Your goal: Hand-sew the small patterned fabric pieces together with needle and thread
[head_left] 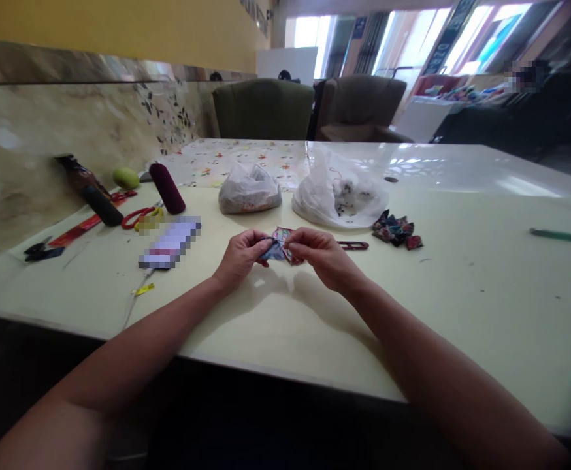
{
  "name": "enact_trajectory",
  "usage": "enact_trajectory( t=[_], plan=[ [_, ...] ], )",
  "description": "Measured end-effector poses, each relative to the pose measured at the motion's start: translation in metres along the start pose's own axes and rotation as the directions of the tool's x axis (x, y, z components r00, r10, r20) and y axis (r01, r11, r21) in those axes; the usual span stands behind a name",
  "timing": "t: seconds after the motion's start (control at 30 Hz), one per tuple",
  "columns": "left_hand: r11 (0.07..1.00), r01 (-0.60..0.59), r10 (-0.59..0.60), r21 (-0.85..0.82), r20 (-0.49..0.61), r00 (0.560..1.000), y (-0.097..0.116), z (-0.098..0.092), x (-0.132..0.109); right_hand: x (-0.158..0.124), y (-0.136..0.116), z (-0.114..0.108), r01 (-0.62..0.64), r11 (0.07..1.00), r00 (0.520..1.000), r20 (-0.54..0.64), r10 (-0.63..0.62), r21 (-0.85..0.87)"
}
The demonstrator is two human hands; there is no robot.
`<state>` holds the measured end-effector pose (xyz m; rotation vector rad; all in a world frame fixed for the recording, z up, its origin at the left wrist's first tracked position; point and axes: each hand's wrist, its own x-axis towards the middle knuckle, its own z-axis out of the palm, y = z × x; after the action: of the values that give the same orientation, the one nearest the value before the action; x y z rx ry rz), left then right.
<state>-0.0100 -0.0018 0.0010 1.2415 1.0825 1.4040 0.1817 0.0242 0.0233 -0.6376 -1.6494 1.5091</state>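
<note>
My left hand [246,253] pinches a small folded blue patterned cloth piece [276,250] between thumb and fingers, just above the table. Close beside it, my right hand [317,251] has its thumb and fingertips pressed together at the cloth's right side. Whatever those right fingertips grip is too small to make out. A multicoloured patterned piece [281,233] shows between the two hands, partly hidden by them. Beyond my right hand lies a dark red narrow tool [354,246], its near end covered. Several small dark patterned cloth pieces [396,232] are heaped farther right.
Two white plastic bags [250,189] [315,196] stand behind my hands. At left lie a phone [170,243] on a cable, scissors [141,217], a maroon cylinder [166,188], a bottle [82,177] and a green fruit [125,177]. A slim green tool [557,235] lies far right.
</note>
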Motion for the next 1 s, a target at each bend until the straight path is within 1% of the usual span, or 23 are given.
enact_trajectory(
  t=[0.07, 0.1, 0.17, 0.23, 0.27, 0.3, 0.33, 0.37, 0.4, 0.43, 0.5, 0.53, 0.6, 0.67, 0.73, 0.77, 0.8, 0.83, 0.87, 0.93, 0.97, 1.0],
  plan=[
    [1.000, 0.003, -0.003, 0.004, 0.010, 1.000, 0.000, 0.000, 0.000, 0.000, 0.001, -0.002, -0.035, 0.994, 0.999, -0.024, 0.037, 0.107],
    [1.000, 0.002, -0.002, 0.008, 0.014, 1.000, 0.000, 0.000, 0.000, 0.001, 0.001, -0.004, -0.047, 0.990, 0.998, -0.029, 0.052, 0.133],
    [1.000, -0.004, 0.004, 0.017, 0.010, 1.000, 0.000, -0.001, 0.001, 0.002, -0.001, -0.009, -0.087, 0.989, 0.996, -0.011, 0.089, 0.120],
    [1.000, -0.007, 0.007, 0.029, -0.009, 1.000, 0.000, -0.003, 0.002, 0.003, -0.004, -0.016, -0.124, 0.991, 0.992, -0.006, 0.124, 0.043],
    [0.999, -0.007, 0.008, 0.037, -0.026, 1.000, 0.000, -0.004, 0.003, 0.004, -0.006, -0.022, -0.128, 0.992, 0.991, -0.031, 0.127, -0.001],
    [0.999, -0.007, 0.009, 0.048, -0.046, 0.999, 0.000, -0.005, 0.005, 0.005, -0.008, -0.028, -0.117, 0.993, 0.990, -0.081, 0.114, -0.034],
    [0.998, -0.006, 0.011, 0.061, -0.071, 0.997, 0.000, -0.007, 0.006, 0.006, -0.010, -0.036, -0.089, 0.995, 0.984, -0.157, 0.080, -0.051],
    [0.997, -0.005, 0.012, 0.075, -0.098, 0.995, -0.001, -0.009, 0.008, 0.007, -0.012, -0.044, -0.042, 0.997, 0.968, -0.251, 0.026, -0.059],
    [0.996, -0.004, 0.016, 0.089, -0.127, 0.992, -0.001, -0.011, 0.009, 0.008, -0.013, -0.053, 0.014, 0.998, 0.937, -0.349, -0.036, -0.064],
    [0.995, -0.003, 0.019, 0.101, -0.153, 0.988, -0.002, -0.013, 0.011, 0.009, -0.015, -0.062, 0.073, 0.995, 0.891, -0.443, -0.097, -0.070],
    [0.993, 0.000, 0.024, 0.120, -0.198, 0.980, -0.004, -0.016, 0.014, 0.009, -0.019, -0.081, 0.187, 0.979, 0.765, -0.612, -0.200, -0.087],
    [0.992, 0.003, 0.025, 0.130, -0.217, 0.976, -0.005, -0.018, 0.016, 0.009, -0.021, -0.090, 0.225, 0.971, 0.698, -0.681, -0.221, -0.084],
    [0.988, 0.012, 0.026, 0.151, -0.250, 0.968, -0.006, -0.021, 0.019, 0.007, -0.026, -0.107, 0.276, 0.960, 0.564, -0.802, -0.198, -0.043],
    [0.985, 0.020, 0.029, 0.171, -0.276, 0.961, -0.007, -0.024, 0.022, 0.004, -0.030, -0.122, 0.308, 0.951, 0.439, -0.887, -0.142, 0.000],
    [0.983, 0.024, 0.032, 0.183, -0.296, 0.955, -0.008, -0.027, 0.024, 0.002, -0.033, -0.135, 0.312, 0.950, 0.330, -0.938, -0.107, 0.002],
    [0.982, 0.025, 0.034, 0.187, -0.304, 0.952, -0.008, -0.028, 0.025, 0.000, -0.034, -0.140, 0.301, 0.953, 0.295, -0.949, -0.113, -0.020],
    [0.982, 0.026, 0.035, 0.189, -0.312, 0.949, -0.008, -0.029, 0.026, -0.001, -0.036, -0.145, 0.281, 0.958, 0.289, -0.947, -0.140, -0.055],
    [0.981, 0.027, 0.036, 0.191, -0.320, 0.947, -0.009, -0.030, 0.027, -0.003, -0.037, -0.148, 0.259, 0.960, 0.317, -0.930, -0.185, -0.102],
    [0.981, 0.029, 0.037, 0.192, -0.328, 0.944, -0.009, -0.031, 0.028, -0.004, -0.040, -0.150, 0.239, 0.958, 0.373, -0.896, -0.240, -0.157],
    [0.981, 0.034, 0.035, 0.191, -0.345, 0.938, -0.009, -0.032, 0.029, -0.007, -0.045, -0.150, 0.224, 0.940, 0.515, -0.788, -0.337, -0.256],
    [0.982, 0.037, 0.033, 0.188, -0.356, 0.934, -0.009, -0.032, 0.029, -0.008, -0.049, -0.147, 0.225, 0.930, 0.570, -0.735, -0.366, -0.289],
    [0.982, 0.040, 0.030, 0.182, -0.366, 0.930, -0.009, -0.032, 0.029, -0.009, -0.052, -0.143, 0.228, 0.922, 0.609, -0.693, -0.385, -0.312]
  ],
)
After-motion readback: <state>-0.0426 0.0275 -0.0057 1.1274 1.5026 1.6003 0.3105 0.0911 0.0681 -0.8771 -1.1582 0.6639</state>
